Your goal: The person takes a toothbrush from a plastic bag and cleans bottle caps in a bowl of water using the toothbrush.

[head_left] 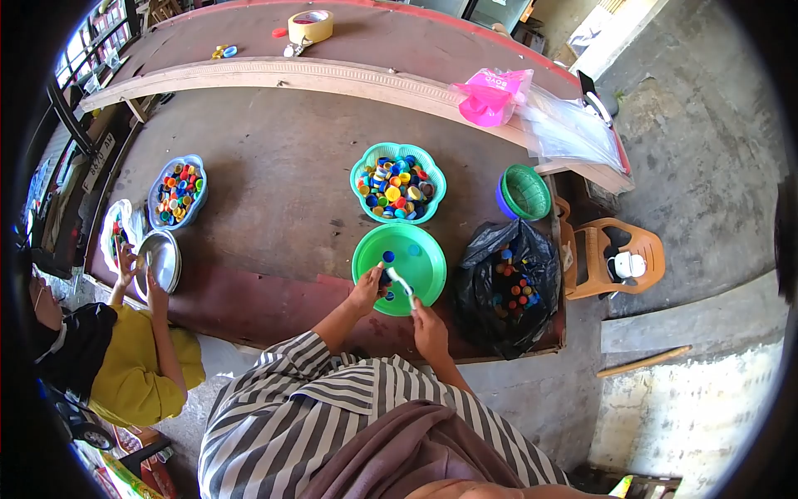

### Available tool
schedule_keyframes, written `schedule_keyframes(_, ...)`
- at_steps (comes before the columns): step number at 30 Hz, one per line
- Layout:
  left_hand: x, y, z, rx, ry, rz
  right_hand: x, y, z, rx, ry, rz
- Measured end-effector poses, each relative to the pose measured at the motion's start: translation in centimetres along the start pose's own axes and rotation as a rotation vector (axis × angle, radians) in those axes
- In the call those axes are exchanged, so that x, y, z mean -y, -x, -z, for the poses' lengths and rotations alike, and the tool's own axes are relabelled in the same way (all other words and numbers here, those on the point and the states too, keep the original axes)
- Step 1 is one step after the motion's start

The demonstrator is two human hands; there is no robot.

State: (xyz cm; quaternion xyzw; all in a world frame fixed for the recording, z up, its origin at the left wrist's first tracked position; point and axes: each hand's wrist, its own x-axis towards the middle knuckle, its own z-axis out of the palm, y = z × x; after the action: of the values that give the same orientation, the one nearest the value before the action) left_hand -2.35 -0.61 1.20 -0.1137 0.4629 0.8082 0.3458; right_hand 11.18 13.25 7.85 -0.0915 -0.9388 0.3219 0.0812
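Over a green basin (366,249), my left hand (364,291) is closed around a small dark blue bottle cap (385,279), partly hidden by the fingers. My right hand (429,331) grips a white toothbrush (404,283), its head end close to the cap; whether they touch is hard to tell. Blue caps (388,256) lie inside the basin. Just beyond it stands a scalloped turquoise basket (357,185) heaped with mixed-colour caps (392,193). To the right, an open black plastic bag (478,287) holds more caps (521,293).
At left, another person (158,349) works beside a metal bowl (169,249) and a blue basket (199,212) of caps. Nested green and purple baskets (527,191) stand at right. Across the table runs a wooden rail (332,75), with pink packaging (496,93) on it and a tape roll (310,32) behind.
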Motion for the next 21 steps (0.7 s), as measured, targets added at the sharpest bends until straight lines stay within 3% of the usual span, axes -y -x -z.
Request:
schedule_keyframes(1, -0.1, 0.1, 0.1, 0.0, -0.006, 0.0, 0.6, 0.1, 0.2, 0.043, -0.029, 0.095)
schedule_keyframes(4, -0.3, 0.3, -0.8, -0.006, -0.09, -0.03, -0.2, -0.5, -0.2, 0.026, 0.047, -0.002)
schedule_keyframes(11, -0.5, 0.3, -0.1, 0.028, -0.068, -0.033, -0.9, -0.1, -1.2, 0.001, -0.012, 0.066)
schedule_keyframes(13, -1.7, 1.6, -1.1, -0.009, -0.052, -0.012, -2.2, -0.7, -0.5, -0.01, 0.063, -0.138)
schedule_keyframes(14, -1.5, 1.5, -1.3, -0.011, -0.049, -0.016, -2.8, -1.0, -0.5, -0.093, 0.027, -0.085)
schedule_keyframes(17, -0.7, 1.1, -0.9, 0.022, -0.132, -0.147, -0.8, -1.2, 1.0, -0.063, -0.063, 0.011)
schedule_keyframes(19, -0.8, 0.8, -0.4, 0.089, -0.539, -0.303, -0.6, -1.0, 1.4, -0.027, 0.01, 0.0)
schedule_keyframes(21, -0.8, 1.1, -0.7, 0.068, -0.644, -0.385, -0.9, -1.1, 1.6, 0.016, 0.084, -0.007)
